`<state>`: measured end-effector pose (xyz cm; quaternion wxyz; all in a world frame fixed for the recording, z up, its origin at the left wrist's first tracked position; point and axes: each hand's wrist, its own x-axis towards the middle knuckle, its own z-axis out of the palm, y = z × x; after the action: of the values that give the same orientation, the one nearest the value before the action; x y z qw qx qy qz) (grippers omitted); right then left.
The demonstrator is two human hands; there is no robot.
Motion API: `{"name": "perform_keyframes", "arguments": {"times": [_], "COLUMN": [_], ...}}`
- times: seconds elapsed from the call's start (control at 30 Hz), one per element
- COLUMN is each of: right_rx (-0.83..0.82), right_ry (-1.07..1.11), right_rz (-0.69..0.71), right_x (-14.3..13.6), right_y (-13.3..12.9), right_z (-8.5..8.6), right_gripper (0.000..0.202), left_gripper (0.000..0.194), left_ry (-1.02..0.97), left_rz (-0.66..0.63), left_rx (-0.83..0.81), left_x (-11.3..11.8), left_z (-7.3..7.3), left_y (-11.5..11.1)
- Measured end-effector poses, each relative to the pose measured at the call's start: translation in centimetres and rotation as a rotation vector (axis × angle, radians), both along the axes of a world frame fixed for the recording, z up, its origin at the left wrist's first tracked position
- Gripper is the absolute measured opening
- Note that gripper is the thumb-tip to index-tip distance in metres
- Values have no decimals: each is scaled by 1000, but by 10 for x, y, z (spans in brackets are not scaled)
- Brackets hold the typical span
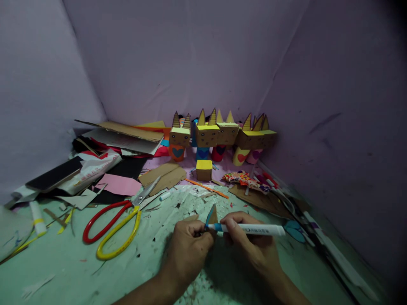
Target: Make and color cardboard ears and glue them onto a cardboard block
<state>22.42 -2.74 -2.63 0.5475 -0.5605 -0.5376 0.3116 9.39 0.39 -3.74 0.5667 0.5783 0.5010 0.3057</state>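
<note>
Left hand [190, 248], fingers curled closed, pinching a small pointed cardboard piece [212, 215] with a blue-marked edge, above the bench [152, 275] toward its near edge; right hand [251, 245], fingers closed around a white marker [257, 229], its tip at that edge, apparently touching. Red-and-yellow scissors [127, 216] lie open to the left; cardboard figures [206, 135] with pointed ears stand along the bench's far edge

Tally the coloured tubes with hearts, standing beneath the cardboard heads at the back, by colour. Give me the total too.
Orange tube: 1
Blue tube: 1
Red tube: 1
Yellow tube: 1
Pink tube: 1
Total in view: 5
</note>
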Motion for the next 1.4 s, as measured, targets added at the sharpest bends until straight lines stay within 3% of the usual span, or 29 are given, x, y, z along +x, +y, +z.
{"name": "perform_keyframes", "arguments": {"times": [0.43,0.67,0.8,0.93,1.1,1.27,1.4], "right_rx": [-16,-48,-145,-164,-201,-207,-97], "right_ry": [18,321,346,429,451,443,393], "right_rz": [3,-150,2,89,16,52,-104], "right_x": [0,9,10,8,4,4,14], "right_y": [-1,9,11,11,12,12,11], "right_z": [-1,0,-3,-4,-2,1,5], "right_gripper": [30,32,37,29,28,31,37], "left_gripper": [22,25,24,25,26,29,28], "left_ry": [24,-17,-50,-96,-171,-136,-102], "left_rz": [16,-5,-16,-44,-60,-36,12], "left_rx": [21,-38,-46,-39,-51,-58,-95], "left_x": [-1,0,-1,-1,-2,0,2], "left_z": [1,3,1,-1,0,-1,-1], "left_y": [0,0,0,-1,-2,0,1]}}
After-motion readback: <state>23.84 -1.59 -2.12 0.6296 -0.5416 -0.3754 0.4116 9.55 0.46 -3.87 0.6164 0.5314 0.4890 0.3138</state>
